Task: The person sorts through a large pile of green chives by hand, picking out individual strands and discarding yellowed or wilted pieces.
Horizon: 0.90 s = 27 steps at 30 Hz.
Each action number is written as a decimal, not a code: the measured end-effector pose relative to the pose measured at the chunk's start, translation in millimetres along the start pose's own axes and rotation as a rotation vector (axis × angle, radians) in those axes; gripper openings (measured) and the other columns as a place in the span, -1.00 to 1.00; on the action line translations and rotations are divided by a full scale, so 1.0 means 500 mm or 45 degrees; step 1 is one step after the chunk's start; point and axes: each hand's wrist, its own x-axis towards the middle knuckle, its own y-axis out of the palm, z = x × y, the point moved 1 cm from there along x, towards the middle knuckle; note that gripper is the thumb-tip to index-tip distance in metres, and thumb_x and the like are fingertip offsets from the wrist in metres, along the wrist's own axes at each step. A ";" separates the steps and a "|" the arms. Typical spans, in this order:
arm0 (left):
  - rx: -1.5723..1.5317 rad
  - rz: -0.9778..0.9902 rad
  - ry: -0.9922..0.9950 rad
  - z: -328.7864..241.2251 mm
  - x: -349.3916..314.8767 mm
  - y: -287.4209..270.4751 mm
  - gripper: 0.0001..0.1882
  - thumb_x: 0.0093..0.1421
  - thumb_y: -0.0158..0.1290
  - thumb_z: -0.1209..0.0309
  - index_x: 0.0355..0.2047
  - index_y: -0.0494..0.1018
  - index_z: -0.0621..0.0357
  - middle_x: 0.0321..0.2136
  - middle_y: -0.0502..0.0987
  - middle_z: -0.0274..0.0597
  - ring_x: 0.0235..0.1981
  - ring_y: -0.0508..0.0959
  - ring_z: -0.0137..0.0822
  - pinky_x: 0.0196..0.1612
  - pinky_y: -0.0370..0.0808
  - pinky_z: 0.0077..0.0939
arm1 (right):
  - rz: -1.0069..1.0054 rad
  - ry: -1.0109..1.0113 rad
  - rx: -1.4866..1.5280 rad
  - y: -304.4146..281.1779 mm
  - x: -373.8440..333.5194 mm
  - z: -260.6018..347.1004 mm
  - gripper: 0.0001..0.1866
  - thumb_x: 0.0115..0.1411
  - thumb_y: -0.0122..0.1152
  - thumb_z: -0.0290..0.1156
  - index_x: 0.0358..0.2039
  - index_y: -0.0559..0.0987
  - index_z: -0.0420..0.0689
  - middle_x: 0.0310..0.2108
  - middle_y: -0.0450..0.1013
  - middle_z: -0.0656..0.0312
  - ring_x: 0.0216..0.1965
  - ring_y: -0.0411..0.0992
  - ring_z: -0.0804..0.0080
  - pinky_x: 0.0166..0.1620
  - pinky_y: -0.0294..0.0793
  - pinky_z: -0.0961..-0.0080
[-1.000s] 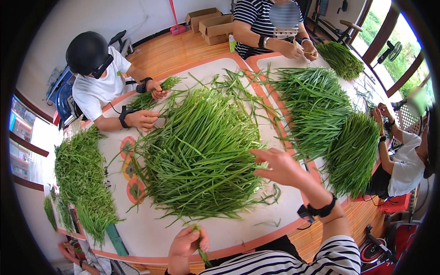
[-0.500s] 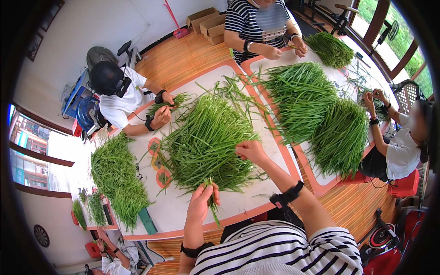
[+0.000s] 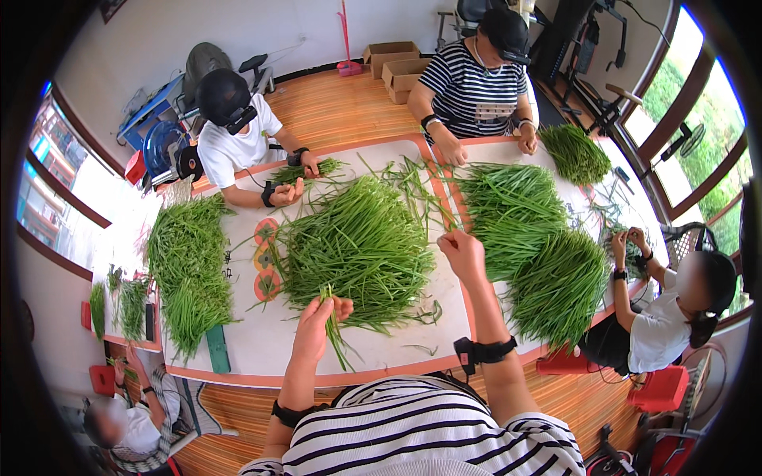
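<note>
My left hand is closed around a few garlic chives, whose green blades hang down below the fingers at the near side of a big pile. That large pile of garlic chives spreads across the table in front of me. Off to the right of the pile, above the seam between two tables, my right hand is raised with its fingers pinched together. Whatever may be in that pinch is too small to make out. Loose blades lie on the tabletop between my two hands.
More chives lie in a heap at the left and in stacks on the right table. A green block sits by the near edge. Co-workers handle greens at the far left, far side, right and lower left. Cardboard boxes stand behind.
My right hand has moved off the pile to the right, toward the table seam. My left hand still grips its chives. The head view has shifted, showing more of the room.
</note>
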 end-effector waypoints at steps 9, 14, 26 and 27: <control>0.510 0.265 0.120 -0.042 0.041 0.066 -0.77 0.25 -0.22 0.38 -0.25 0.36 0.27 -0.42 0.46 -0.22 -0.39 0.44 -0.44 -0.24 0.39 -0.55 | 0.586 -0.656 0.240 0.032 -0.106 0.276 -0.84 -0.03 0.23 -0.40 -0.44 0.55 -0.21 -0.56 0.45 0.11 -0.54 0.42 0.30 -0.45 0.38 0.51; 0.215 0.177 -0.139 -0.056 0.023 0.034 -0.78 0.25 -0.19 0.35 -0.23 0.33 0.26 -0.63 0.25 -0.38 -0.63 0.24 -0.49 -0.52 0.35 -0.53 | 0.872 -0.337 0.514 0.085 -0.082 0.258 -0.83 0.05 0.20 -0.38 -0.44 0.53 -0.24 -0.58 0.45 0.24 -0.56 0.38 0.55 -0.47 0.35 0.57; 0.212 0.065 -0.062 -0.038 0.040 -0.036 -0.70 0.26 -0.18 0.29 -0.21 0.35 0.30 -0.63 0.26 -0.40 -0.63 0.28 -0.54 -0.52 0.37 -0.58 | 0.409 -0.414 -0.474 0.264 -0.007 -0.003 -0.79 -0.08 0.13 -0.31 -0.43 0.59 -0.11 -0.48 0.49 0.09 -0.38 0.44 0.12 -0.15 0.36 0.28; 0.210 0.024 -0.030 -0.036 0.035 -0.042 -0.71 0.26 -0.19 0.30 -0.23 0.36 0.30 -0.64 0.25 -0.40 -0.62 0.28 -0.54 -0.51 0.38 -0.57 | 0.548 -0.285 -0.363 0.238 -0.001 0.042 -0.79 -0.07 0.11 -0.31 -0.44 0.59 -0.11 -0.48 0.48 0.07 -0.38 0.44 0.11 -0.21 0.39 0.27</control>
